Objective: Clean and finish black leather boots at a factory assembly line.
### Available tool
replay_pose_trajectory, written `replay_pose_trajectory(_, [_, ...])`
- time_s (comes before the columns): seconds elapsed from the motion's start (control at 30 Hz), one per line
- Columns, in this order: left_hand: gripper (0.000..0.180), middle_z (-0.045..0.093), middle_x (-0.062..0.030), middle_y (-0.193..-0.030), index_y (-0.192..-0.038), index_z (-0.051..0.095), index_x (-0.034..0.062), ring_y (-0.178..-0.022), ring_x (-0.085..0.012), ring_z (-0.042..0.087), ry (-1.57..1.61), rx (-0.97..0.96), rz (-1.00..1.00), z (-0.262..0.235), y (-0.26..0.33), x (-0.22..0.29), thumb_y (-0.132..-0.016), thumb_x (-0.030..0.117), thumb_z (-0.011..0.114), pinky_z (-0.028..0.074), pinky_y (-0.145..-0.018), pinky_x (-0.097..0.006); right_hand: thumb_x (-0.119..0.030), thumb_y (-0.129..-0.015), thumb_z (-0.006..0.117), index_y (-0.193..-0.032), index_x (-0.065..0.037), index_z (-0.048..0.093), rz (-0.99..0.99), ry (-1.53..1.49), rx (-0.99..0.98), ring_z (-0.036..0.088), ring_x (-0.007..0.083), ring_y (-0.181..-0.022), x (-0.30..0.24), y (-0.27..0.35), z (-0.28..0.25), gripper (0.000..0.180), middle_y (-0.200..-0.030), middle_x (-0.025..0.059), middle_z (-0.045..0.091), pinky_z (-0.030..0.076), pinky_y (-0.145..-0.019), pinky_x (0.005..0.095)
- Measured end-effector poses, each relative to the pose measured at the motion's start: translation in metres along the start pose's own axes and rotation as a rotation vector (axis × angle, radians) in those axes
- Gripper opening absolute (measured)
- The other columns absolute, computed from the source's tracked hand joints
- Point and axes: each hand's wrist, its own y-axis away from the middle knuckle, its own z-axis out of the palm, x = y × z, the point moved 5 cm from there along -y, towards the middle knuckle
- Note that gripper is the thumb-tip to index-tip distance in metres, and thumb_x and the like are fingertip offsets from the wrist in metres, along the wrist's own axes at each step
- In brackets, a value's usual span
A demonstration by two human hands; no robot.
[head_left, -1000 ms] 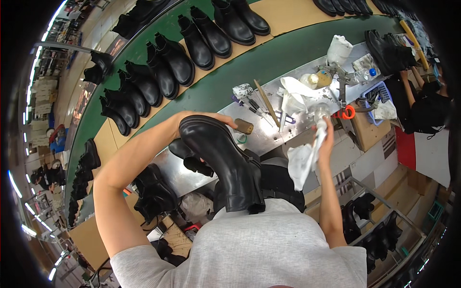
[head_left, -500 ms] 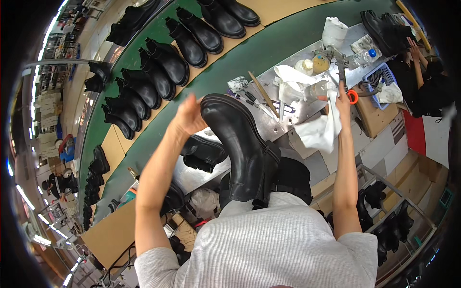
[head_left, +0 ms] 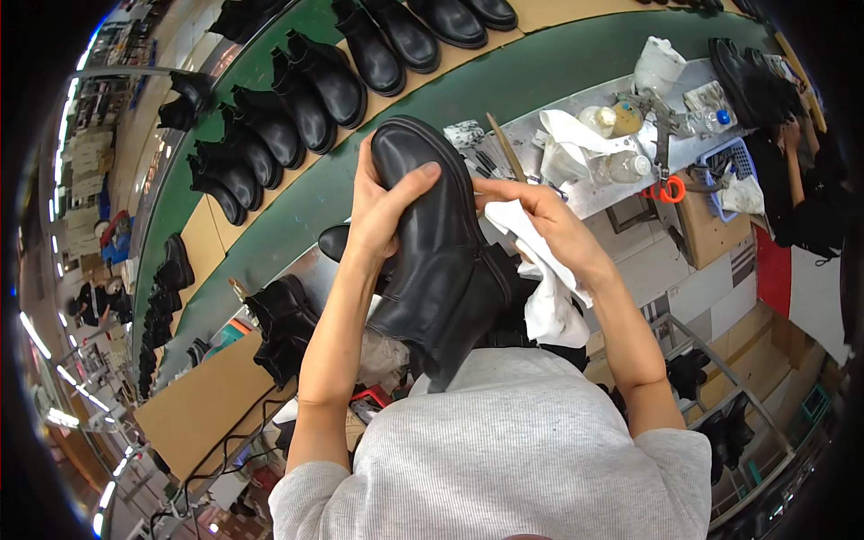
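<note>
Btwn L hand [head_left: 378, 209], gripping nr toe, & R hand [head_left: 562, 232], clutching wht cloth [head_left: 547, 292] by sole: blk boot [head_left: 441, 238]

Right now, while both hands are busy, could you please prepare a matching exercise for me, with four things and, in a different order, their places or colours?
Things
1. Left hand
2. White cloth
3. Plastic basket
4. Row of ankle boots

Places or colours
A. Blue-violet, toward the right
B. Lined up along the tan boards
C. Hanging from the right hand
D. Thumb on the front of a black boot

Right pairs: 1-D, 2-C, 3-A, 4-B
</note>
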Motion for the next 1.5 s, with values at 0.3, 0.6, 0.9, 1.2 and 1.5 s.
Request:
replay_pose_trajectory(0.3, [0.069,0.056,-0.0113,-0.106,-0.125,0.039,0.0021,-0.097,-0.02,0.057,0.085,-0.006,0.002,-0.011,0.012,-0.037,-0.067,0.01,0.075,0.048,-0.086,-0.033,0.005,-0.083,0.039,-0.115,0.005,0.059,-0.017,0.137,-0.027,0.058,0.0117,-0.099,-0.003,-0.017,-0.011,0.037,-0.108,0.0105,0.065,0.044,-0.088,0.0237])
replay_pose_trajectory(0.6, [0.067,0.057,-0.0109,-0.105,-0.124,0.039,0.0016,-0.096,-0.0192,0.058,0.09,-0.024,-0.003,-0.001,0.011,-0.037,-0.068,0.009,0.075,0.048,-0.084,-0.032,-0.005,-0.082,0.052,-0.107,0.005,0.064,-0.074,0.304,0.014,0.058,0.0071,-0.074,-0.015,-0.044,-0.021,0.029,-0.093,0.0085,0.067,0.048,-0.068,0.0218])
replay_pose_trajectory(0.9, [0.073,0.057,-0.0131,-0.103,-0.125,0.035,-0.0004,-0.089,-0.0192,0.061,0.011,-0.021,0.025,0.006,0.014,-0.032,-0.067,0.011,0.077,0.052,-0.075,-0.031,-0.015,-0.074,0.061,-0.098,0.007,0.066,0.041,0.499,0.038,0.06,0.0121,-0.071,-0.034,-0.05,-0.018,0.032,-0.079,0.0113,0.067,0.048,-0.067,0.0264])
replay_pose_trajectory(1.2, [0.074,0.058,-0.0139,-0.101,-0.125,0.034,-0.0008,-0.089,-0.0195,0.061,-0.005,-0.011,0.047,0.006,0.014,-0.035,-0.066,0.013,0.077,0.052,-0.075,-0.031,-0.02,-0.068,0.064,-0.093,0.008,0.067,-0.043,0.59,0.042,0.062,0.016,-0.07,-0.034,-0.045,-0.015,0.038,-0.076,0.0135,0.067,0.049,-0.067,0.0287])
replay_pose_trajectory(1.5, [0.072,0.058,-0.014,-0.101,-0.124,0.035,-0.0016,-0.089,-0.0194,0.061,-0.004,-0.013,0.054,0.007,0.015,-0.035,-0.066,0.011,0.077,0.052,-0.076,-0.031,-0.008,-0.075,0.06,-0.099,0.009,0.064,0.056,0.577,0.034,0.055,0.0076,-0.063,-0.033,-0.043,-0.012,0.03,-0.081,0.0042,0.062,0.045,-0.057,0.0219])
